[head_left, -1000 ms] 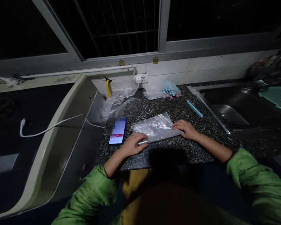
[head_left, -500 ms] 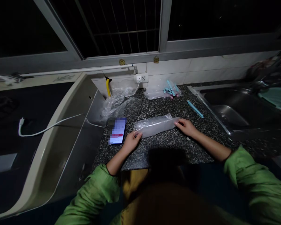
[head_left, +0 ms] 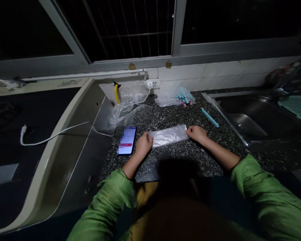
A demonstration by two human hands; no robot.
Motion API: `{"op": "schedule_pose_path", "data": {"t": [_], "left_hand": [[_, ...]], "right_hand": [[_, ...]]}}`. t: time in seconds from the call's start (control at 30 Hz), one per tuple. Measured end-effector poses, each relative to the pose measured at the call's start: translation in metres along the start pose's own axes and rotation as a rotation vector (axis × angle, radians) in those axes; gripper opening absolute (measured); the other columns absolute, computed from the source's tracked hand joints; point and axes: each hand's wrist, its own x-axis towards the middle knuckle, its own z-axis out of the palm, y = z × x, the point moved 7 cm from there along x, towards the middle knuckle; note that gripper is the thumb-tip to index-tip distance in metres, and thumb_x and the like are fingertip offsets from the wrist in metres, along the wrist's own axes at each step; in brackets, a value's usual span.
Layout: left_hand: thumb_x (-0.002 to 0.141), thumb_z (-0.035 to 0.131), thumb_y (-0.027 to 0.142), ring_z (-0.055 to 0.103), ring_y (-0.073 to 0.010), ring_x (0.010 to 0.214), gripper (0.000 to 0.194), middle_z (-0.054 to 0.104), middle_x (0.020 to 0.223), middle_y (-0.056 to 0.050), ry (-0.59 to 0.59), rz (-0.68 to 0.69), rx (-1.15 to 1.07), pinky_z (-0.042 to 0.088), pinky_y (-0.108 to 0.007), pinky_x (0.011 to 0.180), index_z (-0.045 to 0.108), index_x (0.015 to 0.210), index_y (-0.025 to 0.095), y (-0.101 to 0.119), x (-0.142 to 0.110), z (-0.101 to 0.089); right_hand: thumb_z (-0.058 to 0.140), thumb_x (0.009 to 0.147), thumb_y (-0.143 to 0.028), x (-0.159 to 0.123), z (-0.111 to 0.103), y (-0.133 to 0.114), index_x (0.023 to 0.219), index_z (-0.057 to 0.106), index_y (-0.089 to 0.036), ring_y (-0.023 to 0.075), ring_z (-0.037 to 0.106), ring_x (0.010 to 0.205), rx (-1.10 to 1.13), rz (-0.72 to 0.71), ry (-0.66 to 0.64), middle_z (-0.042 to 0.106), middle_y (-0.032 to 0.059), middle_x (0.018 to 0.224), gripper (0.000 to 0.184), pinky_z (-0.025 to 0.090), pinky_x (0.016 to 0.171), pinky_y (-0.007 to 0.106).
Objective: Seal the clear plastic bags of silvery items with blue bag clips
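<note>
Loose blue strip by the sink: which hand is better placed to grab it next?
Right, probably. The right hand rests on the folded plastic bag's right end, nearest the blue strip beside the sink. The left hand holds the far end, by the phone.

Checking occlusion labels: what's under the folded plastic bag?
The folded plastic bag lies flat on the speckled granite countertop, left hand and right hand pressing its ends. Nothing else shows beneath; its contents cannot be made out.
</note>
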Motion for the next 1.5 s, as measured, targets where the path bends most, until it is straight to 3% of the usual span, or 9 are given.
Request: {"op": "schedule_pose_path", "data": {"t": [0.07,0.17,0.27,0.37,0.73,0.97,1.2,1.37,1.5], "left_hand": [[0.078,0.055,0.029,0.062,-0.0280,0.084,0.038,0.065,0.090,-0.013,0.046,0.065,0.038,0.046,-0.036,0.072,0.054,0.114,0.015,0.010,-0.006,-0.008],[0.079,0.054,0.022,0.052,-0.0311,0.110,0.042,0.055,0.119,-0.016,0.133,0.350,0.069,0.040,-0.044,0.090,0.053,0.121,0.020,0.041,-0.017,-0.019],[0.081,0.051,0.021,0.047,-0.0282,0.116,0.030,0.053,0.126,-0.011,-0.017,0.658,0.099,0.037,-0.043,0.096,0.061,0.109,0.022,0.073,-0.030,-0.005],[0.084,0.049,0.027,0.050,-0.0258,0.110,0.026,0.056,0.124,-0.010,-0.184,0.770,0.134,0.040,-0.041,0.094,0.063,0.105,0.020,0.087,-0.036,0.017],[0.082,0.054,0.040,0.057,-0.0227,0.093,0.027,0.063,0.101,-0.010,-0.329,0.758,0.142,0.046,-0.034,0.083,0.067,0.093,0.019,0.080,-0.048,0.041],[0.080,0.056,0.036,0.062,-0.0166,0.079,0.020,0.069,0.087,-0.003,-0.434,0.638,-0.254,0.048,-0.026,0.075,0.069,0.085,0.022,0.077,-0.045,0.038],[0.074,0.062,0.033,0.050,-0.0276,0.108,0.028,0.059,0.108,-0.013,0.030,0.251,-0.114,0.040,-0.042,0.094,0.062,0.096,0.016,0.054,0.006,0.016],[0.067,0.069,0.024,0.044,-0.0303,0.117,0.015,0.055,0.121,-0.013,0.003,0.195,-0.148,0.036,-0.047,0.097,0.058,0.074,0.017,0.051,0.019,0.031],[0.068,0.064,0.015,0.049,-0.0268,0.111,0.011,0.062,0.111,-0.009,0.028,0.205,-0.263,0.038,-0.045,0.096,0.055,0.064,0.019,0.047,0.021,0.032]], "right_hand": [[0.049,0.077,-0.036,0.000,0.000,-0.001,0.070,0.066,-0.023,0.0193,0.062,0.068,-0.029,-0.010,0.017,0.070,0.0043,0.072,0.023,0.033,0.053,0.025],[0.048,0.078,-0.037,-0.002,0.001,-0.002,0.071,0.066,-0.024,0.0198,0.063,0.070,-0.070,-0.029,0.040,0.071,0.0045,0.074,0.023,0.034,0.053,0.025],[0.048,0.079,-0.038,-0.004,0.002,-0.005,0.074,0.066,-0.024,0.0205,0.064,0.071,-0.088,-0.056,0.063,0.071,0.0047,0.076,0.024,0.035,0.055,0.026],[0.048,0.080,-0.040,-0.005,0.002,-0.007,0.076,0.066,-0.024,0.0213,0.063,0.072,-0.097,-0.086,0.074,0.070,0.0050,0.075,0.024,0.036,0.057,0.027],[0.051,0.082,-0.045,0.003,0.005,-0.024,0.092,0.064,-0.022,0.0216,0.062,0.080,-0.103,-0.209,0.196,0.066,0.0082,0.097,0.028,0.038,0.060,0.029],[0.054,0.083,-0.033,0.013,0.013,-0.050,0.082,0.064,-0.022,0.0212,0.057,0.087,-0.004,-0.422,0.138,0.066,0.0057,0.088,0.015,0.040,0.069,0.029],[0.056,0.081,-0.028,0.010,0.025,-0.078,0.080,0.066,-0.022,0.0191,0.055,0.087,0.125,-0.616,0.112,0.065,0.0044,0.084,0.011,0.041,0.075,0.028],[0.057,0.079,-0.025,0.008,0.025,-0.087,0.081,0.065,-0.020,0.0189,0.057,0.086,0.227,-0.594,0.129,0.065,0.0055,0.086,0.009,0.043,0.075,0.029],[0.060,0.076,-0.034,0.011,0.017,-0.073,0.091,0.064,-0.019,0.0172,0.059,0.077,0.342,-0.457,0.162,0.066,0.0056,0.090,0.021,0.043,0.069,0.028]]}}
